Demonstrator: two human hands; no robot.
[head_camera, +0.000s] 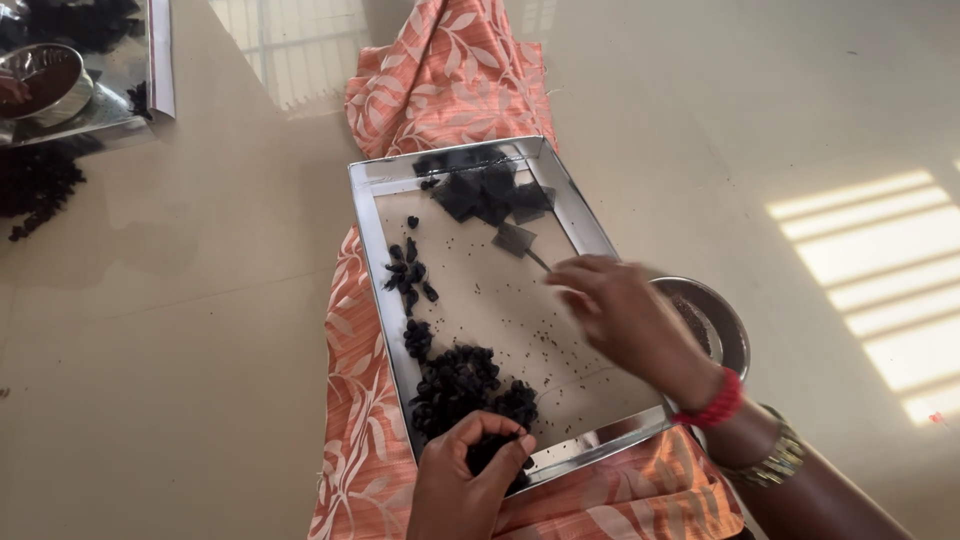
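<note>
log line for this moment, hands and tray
left hand: pinching dark dried pieces | right hand: holding thin tool | steel tray: on orange cloth | steel bowl: beside tray

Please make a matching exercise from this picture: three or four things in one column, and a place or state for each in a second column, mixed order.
1. steel tray
2. left hand
3. small steel bowl
4. right hand

a. just right of the tray, partly behind a hand
b. lies on orange leaf-patterned cloth
c. over the tray's right side, blurred
d. pinching dark dried pieces at the near edge

Pairs: 1-b, 2-d, 3-a, 4-c
</note>
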